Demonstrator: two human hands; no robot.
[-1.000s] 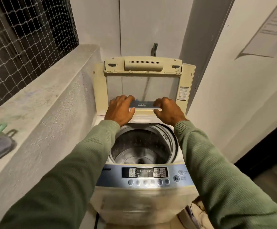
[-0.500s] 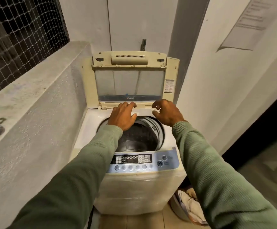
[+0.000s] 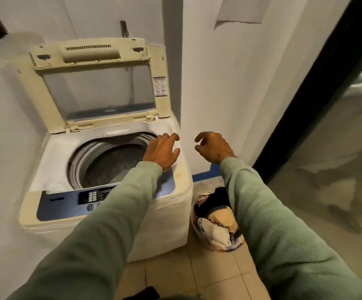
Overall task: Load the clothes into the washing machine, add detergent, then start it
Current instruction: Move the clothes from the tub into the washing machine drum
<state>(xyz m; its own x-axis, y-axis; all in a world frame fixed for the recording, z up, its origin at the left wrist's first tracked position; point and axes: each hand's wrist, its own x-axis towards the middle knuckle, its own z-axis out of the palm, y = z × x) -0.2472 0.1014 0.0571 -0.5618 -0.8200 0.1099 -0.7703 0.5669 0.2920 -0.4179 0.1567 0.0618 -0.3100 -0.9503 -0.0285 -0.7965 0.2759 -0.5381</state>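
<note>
Both arms wore long sleeves of sage-green knit with a fine waffle texture. The left sleeve ended just behind the left hand in a snug left cuff. The right sleeve closed the same way behind the right hand, its right cuff a narrow ribbed band. Both hands were bare. Farther back from the hands the cloth hung looser, in soft folds.

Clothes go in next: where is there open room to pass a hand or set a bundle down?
The tub mouth is open, between the raised lid and the control panel. Bare floor tiles lie in front of the machine. Crowded: the strip between the machine's right side and the wall, filled by the clothes pile.
</note>
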